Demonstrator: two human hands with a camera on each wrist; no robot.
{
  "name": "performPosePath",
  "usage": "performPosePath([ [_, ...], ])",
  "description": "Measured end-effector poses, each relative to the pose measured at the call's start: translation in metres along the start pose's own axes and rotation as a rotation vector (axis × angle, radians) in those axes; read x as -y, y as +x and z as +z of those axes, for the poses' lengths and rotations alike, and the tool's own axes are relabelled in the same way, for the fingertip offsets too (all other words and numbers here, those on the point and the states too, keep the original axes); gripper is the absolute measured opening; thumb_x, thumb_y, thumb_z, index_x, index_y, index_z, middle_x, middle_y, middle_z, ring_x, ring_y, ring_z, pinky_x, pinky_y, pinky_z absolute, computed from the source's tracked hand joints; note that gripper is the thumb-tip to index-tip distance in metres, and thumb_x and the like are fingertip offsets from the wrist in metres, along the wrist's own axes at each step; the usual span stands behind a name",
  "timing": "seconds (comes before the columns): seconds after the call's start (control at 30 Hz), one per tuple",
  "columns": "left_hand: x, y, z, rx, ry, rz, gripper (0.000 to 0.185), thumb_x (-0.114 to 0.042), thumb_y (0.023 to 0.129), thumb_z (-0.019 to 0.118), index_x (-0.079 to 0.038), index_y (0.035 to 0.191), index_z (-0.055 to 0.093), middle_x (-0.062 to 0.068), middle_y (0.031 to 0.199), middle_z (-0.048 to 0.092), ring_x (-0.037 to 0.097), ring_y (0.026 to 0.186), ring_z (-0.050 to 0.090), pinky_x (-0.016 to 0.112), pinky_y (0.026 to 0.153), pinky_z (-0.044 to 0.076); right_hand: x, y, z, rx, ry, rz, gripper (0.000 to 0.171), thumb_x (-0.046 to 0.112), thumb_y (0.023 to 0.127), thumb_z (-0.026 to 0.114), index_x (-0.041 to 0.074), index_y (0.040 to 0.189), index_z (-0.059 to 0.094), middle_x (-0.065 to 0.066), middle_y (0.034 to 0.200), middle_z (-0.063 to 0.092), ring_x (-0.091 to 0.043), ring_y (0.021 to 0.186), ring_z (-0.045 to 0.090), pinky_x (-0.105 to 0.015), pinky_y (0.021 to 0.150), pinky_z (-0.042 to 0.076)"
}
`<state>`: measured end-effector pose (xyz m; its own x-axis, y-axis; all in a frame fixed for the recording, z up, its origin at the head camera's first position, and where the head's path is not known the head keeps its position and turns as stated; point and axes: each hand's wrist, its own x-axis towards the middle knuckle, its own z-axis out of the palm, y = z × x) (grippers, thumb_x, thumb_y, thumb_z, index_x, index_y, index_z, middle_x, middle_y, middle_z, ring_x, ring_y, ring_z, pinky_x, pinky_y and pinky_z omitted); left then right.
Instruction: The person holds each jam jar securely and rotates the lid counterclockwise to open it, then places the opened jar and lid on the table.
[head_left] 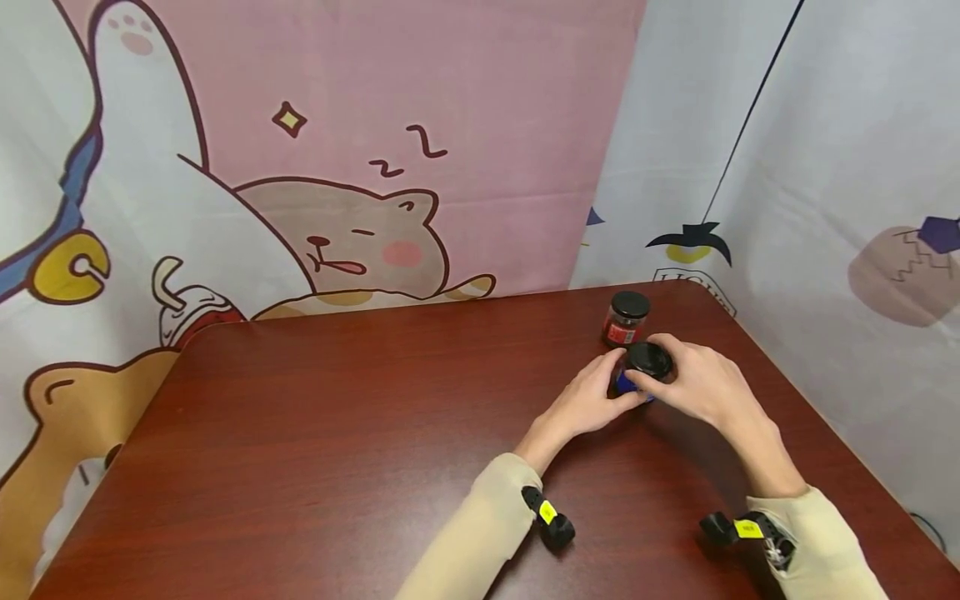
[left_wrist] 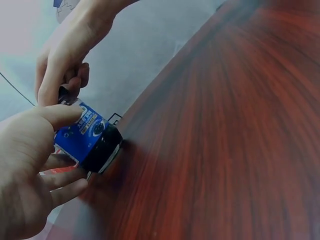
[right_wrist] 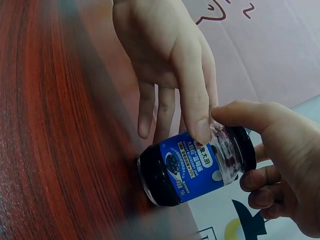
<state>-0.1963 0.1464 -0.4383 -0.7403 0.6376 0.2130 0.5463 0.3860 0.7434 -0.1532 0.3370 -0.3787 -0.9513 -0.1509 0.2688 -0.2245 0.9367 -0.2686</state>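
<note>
Your left hand [head_left: 588,402] is bracing the blue-labelled jar [head_left: 636,379] from the left, thumb and fingers curled against its glass body, as the left wrist view is showing. The jar is standing on the wooden table [head_left: 337,433], toward the far right corner, with its base touching the tabletop. Your right hand [head_left: 693,379] is coming over the top, thumb and fingers clamped round the black lid [head_left: 648,358].

Judging by the grip, you are working on the lid, and that work looks barely begun: the lid is sitting flush and level on the jar, with no gap showing. Whether it is being loosened or tightened, I cannot tell.

The jar is standing upright, its long axis vertical, its lid pointing up. Its dark contents are staying settled.

Just behind it, nearer the far edge, a red-labelled jar [head_left: 624,319] is standing apart, capped and untouched.
</note>
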Motion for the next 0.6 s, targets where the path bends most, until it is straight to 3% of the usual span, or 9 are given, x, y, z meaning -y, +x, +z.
performPosePath([
  [0.23, -0.001, 0.002, 0.003, -0.019, -0.013, -0.030, 0.063, -0.042, 0.096, 0.068, -0.017, 0.149, 0.044, 0.000, 0.141, 0.054, 0.007, 0.129, 0.051, 0.025, 0.105, 0.042, 0.002, 0.001, 0.000, -0.005, -0.009, 0.006, 0.058, 0.055, 0.086, 0.074, 0.008, 0.119, 0.063, -0.009, 0.088, 0.070, -0.024, 0.072, 0.063, -0.044, 0.057, 0.048],
  [0.6, -0.005, 0.003, 0.013, -0.068, -0.023, -0.140, 0.065, -0.041, 0.092, 0.073, -0.016, 0.146, 0.048, -0.001, 0.139, 0.057, 0.010, 0.122, 0.056, 0.027, 0.099, 0.047, 0.000, 0.000, 0.008, -0.086, -0.006, -0.006, 0.054, 0.051, 0.084, 0.077, 0.006, 0.112, 0.064, -0.009, 0.081, 0.069, -0.022, 0.065, 0.061, -0.041, 0.055, 0.048],
])
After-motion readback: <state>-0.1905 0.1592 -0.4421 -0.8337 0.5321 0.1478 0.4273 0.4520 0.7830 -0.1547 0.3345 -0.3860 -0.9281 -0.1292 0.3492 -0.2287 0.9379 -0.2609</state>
